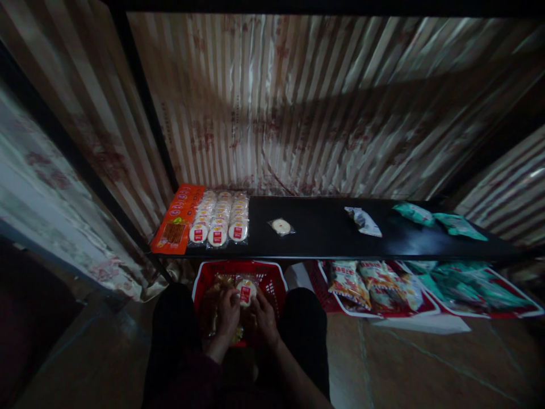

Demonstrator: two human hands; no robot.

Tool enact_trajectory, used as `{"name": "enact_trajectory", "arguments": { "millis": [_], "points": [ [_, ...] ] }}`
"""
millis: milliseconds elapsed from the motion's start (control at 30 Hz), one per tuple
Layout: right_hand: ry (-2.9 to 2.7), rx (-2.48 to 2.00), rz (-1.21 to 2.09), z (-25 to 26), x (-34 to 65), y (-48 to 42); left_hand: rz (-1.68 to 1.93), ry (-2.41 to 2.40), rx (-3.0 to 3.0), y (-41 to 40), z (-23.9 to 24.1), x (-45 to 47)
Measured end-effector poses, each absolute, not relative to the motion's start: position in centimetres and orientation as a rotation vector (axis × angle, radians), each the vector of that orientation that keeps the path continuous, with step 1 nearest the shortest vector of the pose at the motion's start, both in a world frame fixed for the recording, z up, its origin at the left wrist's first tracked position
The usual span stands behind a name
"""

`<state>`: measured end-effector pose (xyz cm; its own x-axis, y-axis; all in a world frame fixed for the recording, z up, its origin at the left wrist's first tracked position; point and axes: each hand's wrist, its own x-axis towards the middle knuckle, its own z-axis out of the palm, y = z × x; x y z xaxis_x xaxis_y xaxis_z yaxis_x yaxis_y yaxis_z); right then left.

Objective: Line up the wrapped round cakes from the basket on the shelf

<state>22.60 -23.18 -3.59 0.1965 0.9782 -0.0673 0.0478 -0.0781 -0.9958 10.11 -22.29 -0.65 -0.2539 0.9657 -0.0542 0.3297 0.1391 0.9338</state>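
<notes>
Between both hands, above a red basket (281,284), is a round white wrapped cake (246,291) with a red label. My left hand (230,309) pinches its left edge, and my right hand (264,315) grips the right edge. Gold-coloured packets (213,295) lie in the basket beneath, partly hidden by my hands. On the black shelf (319,233) ahead, similar wrapped cakes (218,218) stand in three rows, labels facing me. A single wrapped cake (281,227) lies flat to the right of these rows.
An orange packet (177,221) lies at the shelf's left end. Farther right lie a white packet (364,221) and green packets (457,225). Baskets of snack bags (349,281) and green bags (472,289) stand below. A black post (147,91) rises at left; a striped curtain (276,113) hangs behind.
</notes>
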Motion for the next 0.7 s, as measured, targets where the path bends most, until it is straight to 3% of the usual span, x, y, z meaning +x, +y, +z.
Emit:
{"name": "enact_trajectory", "arguments": {
  "millis": [700],
  "points": [
    [-1.388, -1.292, 0.871, 2.2, 22.4, -15.3, 1.522, 1.678, 1.657, -17.4, 2.2, 10.2]
  ]
}}
